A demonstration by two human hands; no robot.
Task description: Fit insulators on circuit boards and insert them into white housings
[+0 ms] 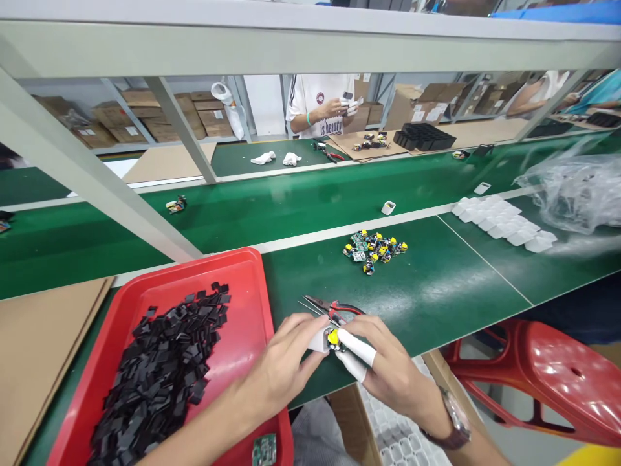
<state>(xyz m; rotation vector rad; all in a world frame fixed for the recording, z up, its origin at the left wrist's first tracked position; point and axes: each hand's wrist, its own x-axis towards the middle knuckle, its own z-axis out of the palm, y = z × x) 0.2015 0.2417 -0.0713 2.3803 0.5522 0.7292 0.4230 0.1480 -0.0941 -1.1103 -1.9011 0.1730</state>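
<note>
My left hand (pixel 286 359) grips a small white plastic housing (pixel 317 340) with its open end facing right. Between the finger-cotted thumb and finger of my right hand (pixel 383 362) is a small circuit board with a yellow component (pixel 333 336), held at the mouth of the housing. How far the board sits inside is hard to see. Just beyond my hands lie red-and-black pliers (pixel 334 307) and a pair of thin metal tweezers (pixel 310 305). Farther back is a cluster of similar circuit boards (pixel 373 246) with yellow parts.
At left stands a red tray (pixel 242 310) of black pieces (pixel 165 362). White housings (pixel 504 220) stand in rows at right, beside a plastic bag (pixel 577 188). A green conveyor belt (pixel 291 200) crosses behind. A red stool (pixel 533 382) is at right; a co-worker (pixel 323 103) is opposite.
</note>
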